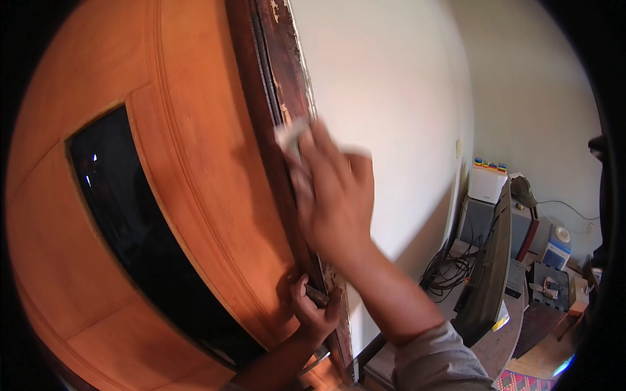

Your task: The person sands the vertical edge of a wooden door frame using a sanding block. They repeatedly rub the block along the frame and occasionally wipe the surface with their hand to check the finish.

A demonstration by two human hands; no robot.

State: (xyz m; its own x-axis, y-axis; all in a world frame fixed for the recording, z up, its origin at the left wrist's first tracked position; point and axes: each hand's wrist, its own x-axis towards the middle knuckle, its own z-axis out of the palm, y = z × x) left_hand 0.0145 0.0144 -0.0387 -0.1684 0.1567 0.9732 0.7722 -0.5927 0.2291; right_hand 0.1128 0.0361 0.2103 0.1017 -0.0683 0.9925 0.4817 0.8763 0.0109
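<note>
My right hand [336, 195] is raised against the dark brown door frame [287, 58], its fingers smeared by motion. It presses a pale folded sheet [291, 133] on the frame; whether this is cloth or sandpaper I cannot tell. The frame's paint is chipped, with bare patches along its edge. Lower down, my left hand [316, 319] is curled round a short dark piece [317, 296] at the frame's edge, its kind unclear. Left of both hands is the orange-brown wooden door [202, 117], with a long dark glass panel [143, 215].
A white wall [385, 78] adjoins the frame on the right. Beyond my right forearm are a monitor [492, 260] seen edge-on, tangled black cables [447, 270], and a white box [487, 182] with coloured tops. A blue-and-white container [556, 249] stands farther right. A metal door handle [316, 362] shows below my left hand.
</note>
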